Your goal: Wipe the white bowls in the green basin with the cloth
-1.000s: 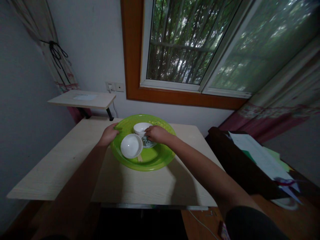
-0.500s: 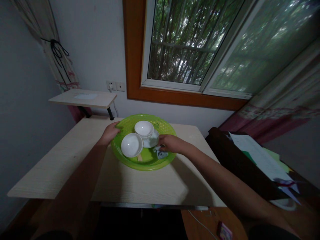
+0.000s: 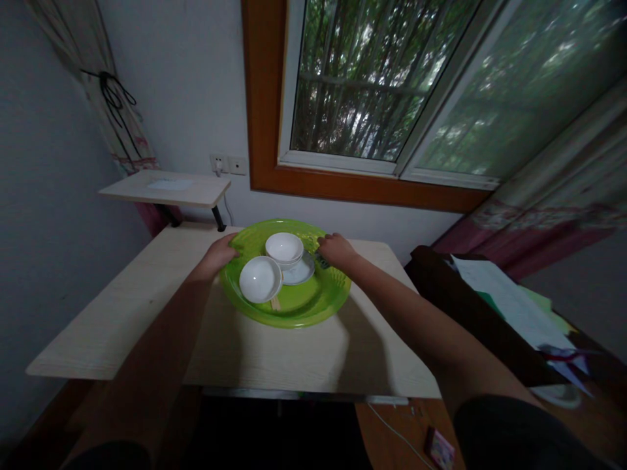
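One green basin [image 3: 294, 316] is sitting on one pale tabletop [image 3: 147, 300]. Two white bowls are showing their open mouths: a front bowl [image 3: 260, 279] to the left and a rear bowl [image 3: 284, 247] just behind it. A second edge is appearing beneath the rear bowl, but whether another bowl is nesting there cannot be told. One pale plate [image 3: 304, 271] is lying partly under the rear bowl, and light sticks [image 3: 275, 303], too small to count, are poking out from beneath the front bowl.

The basin is containing the bowls, plate and sticks; both bowls' visible insides are showing plain white.

The left hand [image 3: 219, 254] is gripping the basin's left rim, its fingers closing narrowly over the edge. The right hand [image 3: 337, 251] is hovering by the right rim, its fingers curling around a small patterned piece [image 3: 322, 261], which is blurring against the green.

Inside the basin, open floor is running along the front and right of the dishes. The tabletop is spreading widely to the left, below a small raised shelf [image 3: 200, 190], while a narrower stretch is running to its right edge. The basin's far rim is lying near the wall [image 3: 304, 207].
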{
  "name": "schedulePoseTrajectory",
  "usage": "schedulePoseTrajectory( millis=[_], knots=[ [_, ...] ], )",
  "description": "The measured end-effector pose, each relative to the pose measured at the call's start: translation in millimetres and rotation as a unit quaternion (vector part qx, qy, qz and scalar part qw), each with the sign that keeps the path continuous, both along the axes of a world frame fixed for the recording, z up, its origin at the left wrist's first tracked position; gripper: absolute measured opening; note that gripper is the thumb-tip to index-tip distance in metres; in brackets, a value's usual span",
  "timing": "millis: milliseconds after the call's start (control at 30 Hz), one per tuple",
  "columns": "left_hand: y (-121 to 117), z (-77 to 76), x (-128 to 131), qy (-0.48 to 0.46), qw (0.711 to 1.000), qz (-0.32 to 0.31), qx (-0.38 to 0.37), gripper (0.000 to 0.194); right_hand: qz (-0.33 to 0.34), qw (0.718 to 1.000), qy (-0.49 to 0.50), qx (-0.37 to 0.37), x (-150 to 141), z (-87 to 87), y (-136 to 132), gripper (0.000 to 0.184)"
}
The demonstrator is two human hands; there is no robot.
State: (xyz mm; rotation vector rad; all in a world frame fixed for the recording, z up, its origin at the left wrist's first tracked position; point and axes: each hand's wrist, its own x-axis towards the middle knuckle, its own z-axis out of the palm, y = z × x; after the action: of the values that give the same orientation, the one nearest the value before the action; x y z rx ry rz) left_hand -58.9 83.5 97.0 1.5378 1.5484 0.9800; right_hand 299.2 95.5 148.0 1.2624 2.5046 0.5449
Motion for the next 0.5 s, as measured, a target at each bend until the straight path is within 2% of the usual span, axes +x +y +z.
schedulePoseTrajectory(
  millis=[100,167,300,400,500],
  knots=[
    [0.6,-1.5,1.4,0.000,1.000,0.026,-0.007,0.062,-0.007,1.000,0.003,0.000,-2.2,-1.3,-2.1,0.027],
    [1.3,-3.1,1.7,0.000,1.000,0.027,-0.006,0.063,-0.042,0.999,0.005,-0.022,-4.7,-2.8,-9.3,0.027],
    [4.3,-7.6,0.3,0.011,0.999,0.036,0.003,0.066,-0.114,0.978,-0.017,-0.174,-14.5,-4.3,-32.4,0.034],
    [7.1,-11.5,-1.2,0.006,0.999,0.042,0.000,0.066,-0.083,0.953,-0.011,-0.291,-23.3,-5.0,-46.9,0.033],
    [8.0,-13.1,-1.6,-0.004,0.999,0.043,-0.007,0.069,-0.063,0.937,0.002,-0.343,-26.2,-8.3,-48.9,0.028]
  ],
)
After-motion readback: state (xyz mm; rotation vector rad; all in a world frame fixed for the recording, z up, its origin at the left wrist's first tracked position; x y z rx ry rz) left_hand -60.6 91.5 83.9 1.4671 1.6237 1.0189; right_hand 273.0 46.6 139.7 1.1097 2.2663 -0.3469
